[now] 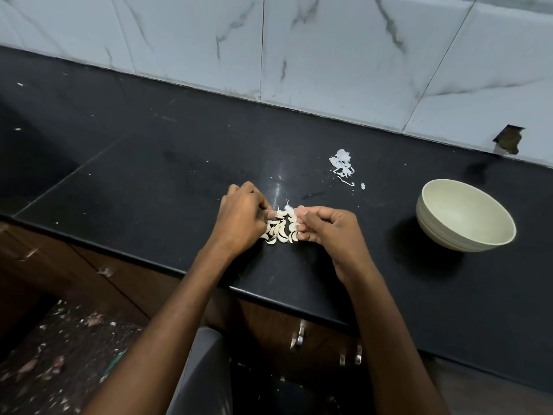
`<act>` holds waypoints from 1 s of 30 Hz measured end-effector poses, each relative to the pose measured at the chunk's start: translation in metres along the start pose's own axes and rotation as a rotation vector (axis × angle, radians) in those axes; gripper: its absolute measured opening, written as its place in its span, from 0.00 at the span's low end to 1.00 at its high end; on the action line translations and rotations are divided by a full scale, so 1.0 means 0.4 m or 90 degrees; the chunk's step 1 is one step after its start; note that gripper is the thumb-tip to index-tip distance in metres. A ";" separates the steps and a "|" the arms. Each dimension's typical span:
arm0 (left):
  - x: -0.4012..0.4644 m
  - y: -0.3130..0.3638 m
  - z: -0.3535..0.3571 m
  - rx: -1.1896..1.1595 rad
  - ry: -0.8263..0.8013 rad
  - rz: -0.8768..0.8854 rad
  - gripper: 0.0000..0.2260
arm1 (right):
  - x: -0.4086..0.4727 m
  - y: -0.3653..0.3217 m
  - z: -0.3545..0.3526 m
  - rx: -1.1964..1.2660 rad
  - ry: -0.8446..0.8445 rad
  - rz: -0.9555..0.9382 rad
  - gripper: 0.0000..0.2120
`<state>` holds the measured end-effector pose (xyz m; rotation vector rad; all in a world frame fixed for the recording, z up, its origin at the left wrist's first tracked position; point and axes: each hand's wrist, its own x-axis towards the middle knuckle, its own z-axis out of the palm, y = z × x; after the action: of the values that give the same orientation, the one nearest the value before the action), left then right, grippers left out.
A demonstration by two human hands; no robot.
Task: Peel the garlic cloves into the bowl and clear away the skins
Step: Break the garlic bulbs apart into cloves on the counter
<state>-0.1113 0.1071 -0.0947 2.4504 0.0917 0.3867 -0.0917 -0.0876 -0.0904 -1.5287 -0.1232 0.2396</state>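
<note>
Several pale garlic cloves (pixel 279 227) lie in a tight cluster on the black countertop (pixel 167 181), near its front edge. My left hand (pixel 241 218) sits against the cluster's left side with curled fingers on the cloves. My right hand (pixel 324 226) is at the cluster's right side, its fingertips pinching cloves there. A small pile of white garlic skins (pixel 342 164) lies farther back, to the right of my hands. An empty cream bowl (pixel 465 215) stands on the counter to the far right, tilted slightly toward me.
A white marble-tiled wall (pixel 299 49) runs behind the counter, with a broken hole (pixel 508 140) at its base on the right. Wooden cabinet fronts with metal handles (pixel 299 336) are below the counter edge. Scraps litter the floor (pixel 59 354) at lower left.
</note>
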 end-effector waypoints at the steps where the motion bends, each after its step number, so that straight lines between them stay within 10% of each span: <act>1: -0.001 0.002 -0.002 -0.028 0.019 -0.011 0.08 | -0.001 -0.001 -0.001 -0.015 -0.002 -0.007 0.07; 17: 0.054 0.126 -0.018 -0.710 -0.055 -0.128 0.13 | 0.057 -0.098 -0.028 0.003 -0.029 -0.150 0.07; 23: 0.028 0.030 -0.018 -0.391 0.071 -0.057 0.03 | 0.198 -0.088 -0.143 -0.162 0.197 -0.180 0.03; 30: -0.063 -0.036 -0.044 -0.266 -0.018 0.023 0.13 | 0.291 -0.068 -0.204 -0.512 0.304 -0.193 0.08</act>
<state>-0.1400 0.1249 -0.0969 2.0456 -0.0430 0.3476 0.0420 -0.1408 -0.0748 -2.2866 -0.0709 -0.4777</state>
